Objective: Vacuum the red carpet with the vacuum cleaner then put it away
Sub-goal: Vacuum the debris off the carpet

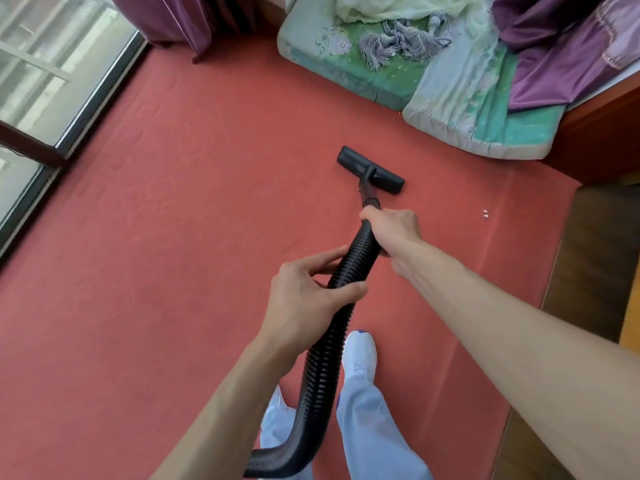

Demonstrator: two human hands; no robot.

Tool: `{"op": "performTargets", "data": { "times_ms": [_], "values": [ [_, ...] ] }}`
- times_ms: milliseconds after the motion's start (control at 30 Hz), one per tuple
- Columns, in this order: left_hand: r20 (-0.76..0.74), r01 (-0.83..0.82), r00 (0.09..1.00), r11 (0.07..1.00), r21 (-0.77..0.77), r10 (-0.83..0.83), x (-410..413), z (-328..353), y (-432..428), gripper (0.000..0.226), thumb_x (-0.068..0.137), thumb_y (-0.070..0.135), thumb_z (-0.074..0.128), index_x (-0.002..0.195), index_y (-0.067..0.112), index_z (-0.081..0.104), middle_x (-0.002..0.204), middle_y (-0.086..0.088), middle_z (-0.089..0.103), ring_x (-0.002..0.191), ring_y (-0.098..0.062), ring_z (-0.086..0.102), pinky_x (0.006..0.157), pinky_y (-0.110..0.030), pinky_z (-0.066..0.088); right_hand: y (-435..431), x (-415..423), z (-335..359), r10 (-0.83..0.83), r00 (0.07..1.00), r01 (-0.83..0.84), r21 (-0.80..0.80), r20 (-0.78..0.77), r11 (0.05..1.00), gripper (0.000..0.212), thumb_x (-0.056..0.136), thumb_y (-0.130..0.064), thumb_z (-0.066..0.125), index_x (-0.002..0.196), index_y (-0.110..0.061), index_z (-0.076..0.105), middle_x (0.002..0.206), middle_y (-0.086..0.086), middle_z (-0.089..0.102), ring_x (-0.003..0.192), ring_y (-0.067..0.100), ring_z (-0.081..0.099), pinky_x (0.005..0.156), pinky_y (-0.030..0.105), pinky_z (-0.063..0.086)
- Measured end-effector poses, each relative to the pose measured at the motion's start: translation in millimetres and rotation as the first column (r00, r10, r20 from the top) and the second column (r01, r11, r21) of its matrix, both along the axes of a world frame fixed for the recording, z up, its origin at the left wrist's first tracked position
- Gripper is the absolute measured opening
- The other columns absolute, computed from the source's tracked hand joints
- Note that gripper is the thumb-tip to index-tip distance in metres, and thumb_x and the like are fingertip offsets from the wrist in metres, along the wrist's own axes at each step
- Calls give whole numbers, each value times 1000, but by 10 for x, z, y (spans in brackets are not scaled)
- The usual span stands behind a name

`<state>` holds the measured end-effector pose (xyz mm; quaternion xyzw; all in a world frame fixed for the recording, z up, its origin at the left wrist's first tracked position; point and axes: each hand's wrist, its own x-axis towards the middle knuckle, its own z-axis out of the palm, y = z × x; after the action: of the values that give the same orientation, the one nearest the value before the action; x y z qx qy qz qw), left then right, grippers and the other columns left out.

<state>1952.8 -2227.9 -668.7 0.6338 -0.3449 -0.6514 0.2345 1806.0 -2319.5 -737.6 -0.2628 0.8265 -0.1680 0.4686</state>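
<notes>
A red carpet covers most of the floor. On it lies the black floor nozzle of the vacuum cleaner, a little short of the cushions. A ribbed black hose runs from the nozzle back between my legs and bends off to the lower left. My right hand grips the hose just behind the nozzle's neck. Lower down the hose, my left hand holds it with thumb and fingers curled round it. The vacuum's body is out of view.
Green floral cushions with purple and pale cloths lie at the carpet's far edge. A glass sliding door and purple curtain stand at the left. Small white bits lie on the carpet at the right. Wooden floor borders the right side.
</notes>
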Motion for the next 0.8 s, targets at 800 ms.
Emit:
{"op": "performTargets", "data": {
  "times_ms": [800],
  "values": [
    [108, 396, 917, 910, -125, -384, -1089, 96, 184, 57, 70, 16, 85, 120, 38, 71, 67, 1, 74, 52, -9, 63, 54, -19, 52, 676, -1413, 252, -330, 944, 326, -157, -4, 932, 20, 74, -22, 68, 92, -15, 77, 70, -7, 56, 63, 14, 49, 59, 23, 40]
  ]
}}
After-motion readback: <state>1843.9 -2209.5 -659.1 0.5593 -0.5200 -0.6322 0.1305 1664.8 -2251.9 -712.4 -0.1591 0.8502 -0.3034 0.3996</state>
